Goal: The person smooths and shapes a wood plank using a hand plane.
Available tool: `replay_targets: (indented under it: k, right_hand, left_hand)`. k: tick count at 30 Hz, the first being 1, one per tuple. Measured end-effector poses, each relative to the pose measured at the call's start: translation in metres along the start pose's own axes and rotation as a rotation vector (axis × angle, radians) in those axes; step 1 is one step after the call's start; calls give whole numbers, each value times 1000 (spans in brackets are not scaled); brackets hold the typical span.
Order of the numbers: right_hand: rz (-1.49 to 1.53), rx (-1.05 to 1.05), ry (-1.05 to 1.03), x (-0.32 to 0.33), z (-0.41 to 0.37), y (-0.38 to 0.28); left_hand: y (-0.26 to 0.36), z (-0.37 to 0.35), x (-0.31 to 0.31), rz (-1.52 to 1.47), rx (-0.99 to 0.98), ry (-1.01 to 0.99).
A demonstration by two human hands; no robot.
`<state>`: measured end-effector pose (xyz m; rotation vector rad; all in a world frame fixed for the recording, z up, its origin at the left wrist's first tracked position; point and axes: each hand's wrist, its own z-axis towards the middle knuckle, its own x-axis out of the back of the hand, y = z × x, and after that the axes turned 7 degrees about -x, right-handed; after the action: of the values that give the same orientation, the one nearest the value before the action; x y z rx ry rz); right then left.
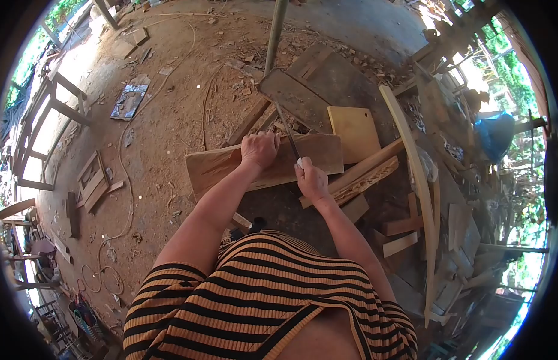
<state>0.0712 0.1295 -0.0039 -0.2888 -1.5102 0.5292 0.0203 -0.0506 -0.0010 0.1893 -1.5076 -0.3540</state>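
A wide, light brown wooden board (216, 171) lies across in front of me. My left hand (260, 149) is closed over the board's far edge, left of its middle. My right hand (312, 178) is wrapped round the white handle of a saw (284, 118) at the board's near side. The saw's thin dark metal part runs up from that hand across the board to a bend beyond the far edge. Where its blade meets the wood, if it does, I cannot make out.
A yellow board (355, 134) lies just beyond on the right. Long timbers (375, 158) and a curved plank (418, 180) stand to the right. A post (276, 36) rises ahead. Wooden frames (94, 182), a cable and wood chips lie on the ground at left.
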Motion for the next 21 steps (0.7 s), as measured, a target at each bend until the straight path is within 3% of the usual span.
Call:
replay_targets:
  k: [7,15,21]
  right_hand:
    - [15,46,41,1,-3,-3]
    - [-66,-23,-73,10,-8,-10]
    - [-83,-37,-70,0,27,-23]
  left_hand:
    - [-2,-1,0,-26,-21,15]
    - [-5,-1,-5,-14,-30,70]
    - [-3,-4,-2,-58,-47,63]
